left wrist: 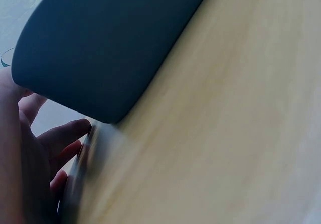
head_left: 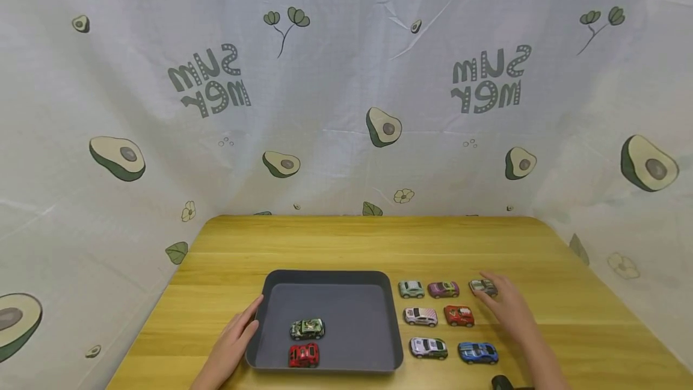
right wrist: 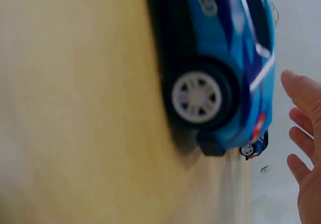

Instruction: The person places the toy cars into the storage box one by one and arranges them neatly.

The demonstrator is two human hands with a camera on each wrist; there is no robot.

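Observation:
In the head view, a dark grey tray (head_left: 346, 318) holds a green patterned toy car (head_left: 307, 328) and a red toy car (head_left: 304, 355). My left hand (head_left: 230, 339) rests at the tray's left edge, fingers loosely extended; the left wrist view shows that hand (left wrist: 47, 148) by the tray's underside corner. Out to the right, my right hand (head_left: 506, 306) reaches around a dark toy car with white markings (head_left: 483, 286), thumb and forefinger spread on either side of it. The right wrist view shows this hand (right wrist: 306, 118) with fingers apart; a blue toy car (right wrist: 225, 68) fills the foreground.
Between tray and right hand stand a mint car (head_left: 411, 289), a purple car (head_left: 443, 289), a white-pink car (head_left: 420, 316), a red car (head_left: 459, 316), a white-green car (head_left: 428, 348) and a blue car (head_left: 478, 352). A black object (head_left: 502, 383) lies at the front edge.

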